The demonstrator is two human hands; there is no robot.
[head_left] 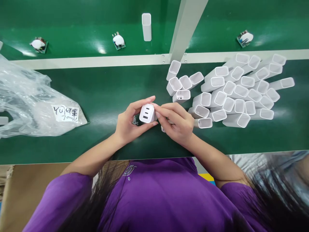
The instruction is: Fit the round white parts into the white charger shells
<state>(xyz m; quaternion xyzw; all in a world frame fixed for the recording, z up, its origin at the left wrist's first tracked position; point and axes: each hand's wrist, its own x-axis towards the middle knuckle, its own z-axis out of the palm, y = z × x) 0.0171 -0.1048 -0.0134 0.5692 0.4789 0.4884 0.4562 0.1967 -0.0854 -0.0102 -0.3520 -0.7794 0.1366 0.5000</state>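
Note:
A white charger housing [147, 113] with three port slots in its end face is held between the thumb and fingers of my left hand [129, 124]. The slots face up toward me. My right hand [177, 122] is closed in a pinch, its fingertips touching the housing's right edge. Whatever lies between those fingertips is hidden. Small clear pieces [135, 121] show on the table beside my left palm. Another small pale piece [163, 129] is partly covered by my right hand.
Many open white sleeves [219, 98] lie clustered on the right of the green table [101, 83]. A labelled plastic bag [43, 109] sits at left. Several small circuit boards, one [118, 42] near the middle, and a single white sleeve [146, 27] are beyond the pale rail [108, 61].

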